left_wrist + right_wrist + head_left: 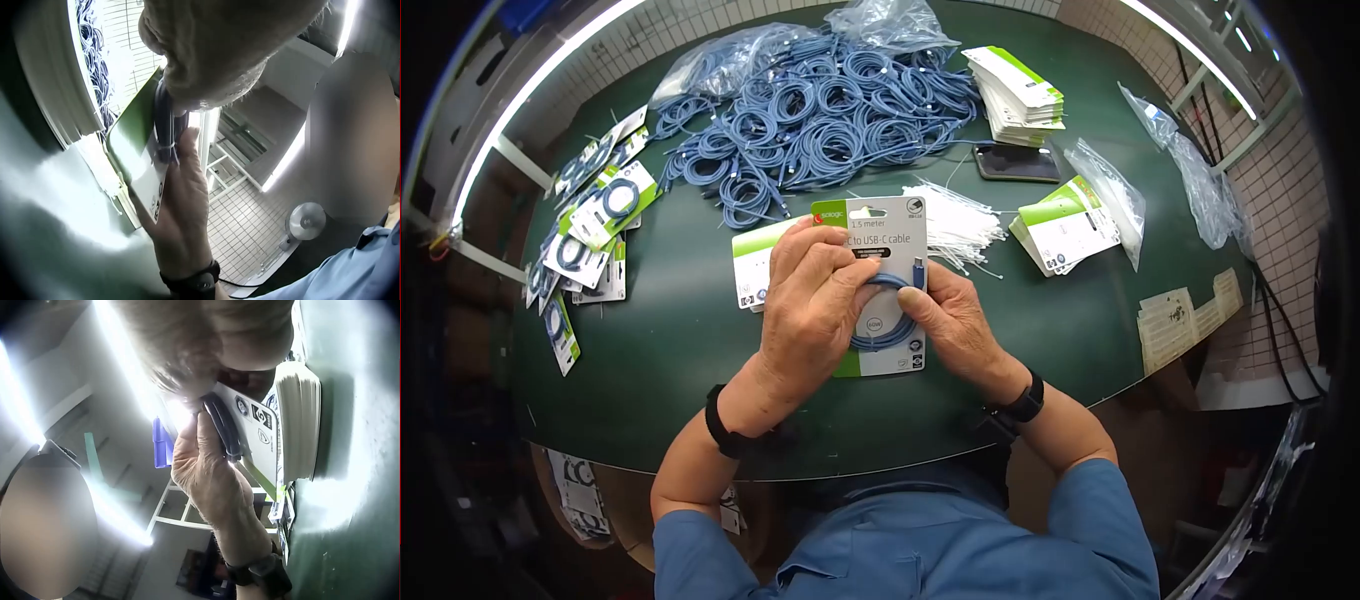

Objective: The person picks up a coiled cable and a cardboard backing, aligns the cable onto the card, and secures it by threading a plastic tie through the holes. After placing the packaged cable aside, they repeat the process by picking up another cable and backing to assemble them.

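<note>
A white and green packaging card (890, 225), printed "USB-C cable", stands raised in front of the body between both hands. Against its face lies a coiled blue cable (882, 342), its plug showing near the card's right edge. My left hand (808, 300) reaches over the card's left side, thumb and index fingertip pinching the top of the coil. From the right, my right hand (960, 322) grips coil and card, its thumb on the coil and fingers behind the card. In the left wrist view, a tie crosses the coil (165, 125).
A large heap of blue coiled cables (830, 110) covers the back. Carded cables (605, 215) lie left. White zip ties (955, 225), a phone (1017, 163), a card stack (1015, 90) and more cards (1065, 230) lie right. A card pile (752, 270) sits behind my left hand.
</note>
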Motion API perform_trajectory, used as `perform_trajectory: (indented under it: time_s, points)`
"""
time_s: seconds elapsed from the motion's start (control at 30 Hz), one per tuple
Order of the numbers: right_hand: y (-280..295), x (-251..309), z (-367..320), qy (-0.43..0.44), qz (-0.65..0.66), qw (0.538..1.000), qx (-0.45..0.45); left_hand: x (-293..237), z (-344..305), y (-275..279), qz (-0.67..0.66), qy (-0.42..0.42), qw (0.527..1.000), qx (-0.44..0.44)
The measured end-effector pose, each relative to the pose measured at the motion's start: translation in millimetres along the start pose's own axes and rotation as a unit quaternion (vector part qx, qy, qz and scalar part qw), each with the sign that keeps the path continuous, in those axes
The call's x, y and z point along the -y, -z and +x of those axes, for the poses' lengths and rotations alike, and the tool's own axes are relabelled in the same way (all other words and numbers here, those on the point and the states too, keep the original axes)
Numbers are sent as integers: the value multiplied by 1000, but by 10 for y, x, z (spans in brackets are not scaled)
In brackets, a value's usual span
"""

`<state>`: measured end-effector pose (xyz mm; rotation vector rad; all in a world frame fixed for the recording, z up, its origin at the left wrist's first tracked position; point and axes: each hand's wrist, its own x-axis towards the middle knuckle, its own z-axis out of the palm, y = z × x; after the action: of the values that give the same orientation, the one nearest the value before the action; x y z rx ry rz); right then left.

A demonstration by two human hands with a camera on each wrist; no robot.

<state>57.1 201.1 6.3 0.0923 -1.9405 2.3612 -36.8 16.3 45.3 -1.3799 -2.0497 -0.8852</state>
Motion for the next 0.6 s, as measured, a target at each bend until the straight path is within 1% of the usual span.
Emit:
perform_trajectory:
  time_s: [0.13,0.23,0.27,0.37,0.53,0.6]
  points:
    - [22,5,-23,12,9,1000,-11,-41,11,-65,-16,-7,1000,-10]
    - [13,20,-41,29,16,999,-15,-98,81,-52,-4,20,999,-40]
    - [22,16,-37,34,6,999,-14,-110,93,-42,-2,15,999,-38]
    - [24,5,-7,52,-6,999,-13,-152,91,31,34,69,993,-87]
    - [13,5,-20,61,3,998,-25,-84,53,-30,40,34,997,-59]
    - [0,2,-35,71,10,997,-25,-83,29,-169,-85,75,989,-96]
